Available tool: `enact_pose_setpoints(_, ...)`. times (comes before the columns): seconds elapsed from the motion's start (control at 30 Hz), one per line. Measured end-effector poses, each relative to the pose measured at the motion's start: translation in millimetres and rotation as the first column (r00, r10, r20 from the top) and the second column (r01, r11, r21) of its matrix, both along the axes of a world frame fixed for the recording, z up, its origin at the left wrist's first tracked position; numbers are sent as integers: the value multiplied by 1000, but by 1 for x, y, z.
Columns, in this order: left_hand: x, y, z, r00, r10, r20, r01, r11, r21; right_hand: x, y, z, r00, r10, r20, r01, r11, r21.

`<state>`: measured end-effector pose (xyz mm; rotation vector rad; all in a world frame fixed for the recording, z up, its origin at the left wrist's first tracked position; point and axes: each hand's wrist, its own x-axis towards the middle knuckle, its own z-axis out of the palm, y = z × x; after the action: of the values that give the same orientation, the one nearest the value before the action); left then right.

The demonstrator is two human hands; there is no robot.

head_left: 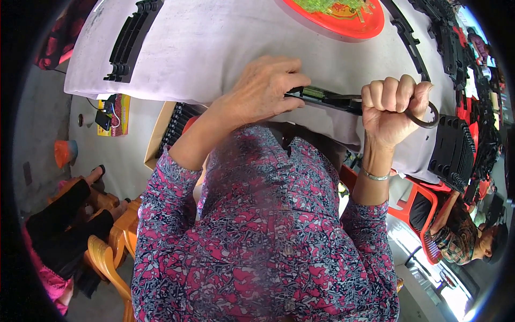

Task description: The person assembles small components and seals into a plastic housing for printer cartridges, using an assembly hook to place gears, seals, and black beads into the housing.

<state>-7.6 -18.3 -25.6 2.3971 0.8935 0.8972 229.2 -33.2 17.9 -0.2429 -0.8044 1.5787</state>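
My left hand (268, 88) pinches one end of a black plastic strip (327, 100) at the table's near edge. A shiny green piece (314, 92) lies along the strip, close to my left fingertips. My right hand (391, 102) is closed around the dark handles of a pair of scissors (433, 119), one ring loop sticking out past the fist. The blades point left and lie against the strip; their tips I cannot make out.
A red plate (370, 27) with green clear bits stands at the far side. One black slotted strip (131, 43) lies far left; black parts (453, 147) are stacked on the right. A cardboard box (161, 134) of black parts sits below the table edge. Other people sit on both sides.
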Motion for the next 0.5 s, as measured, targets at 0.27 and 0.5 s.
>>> enact_pose_setpoints(0.27, 0, 0, -2, 1000, 14, -8, -14, 1000, -8, -12, 1, -4, 999, -2, 40, 2, 1000, -17)
enact_pose_setpoints(0.5, 0, 1, -4, 1000, 9, -20, -9, 1000, -3, -14, 2, -5, 999, 13, 30, -12, 1000, -29)
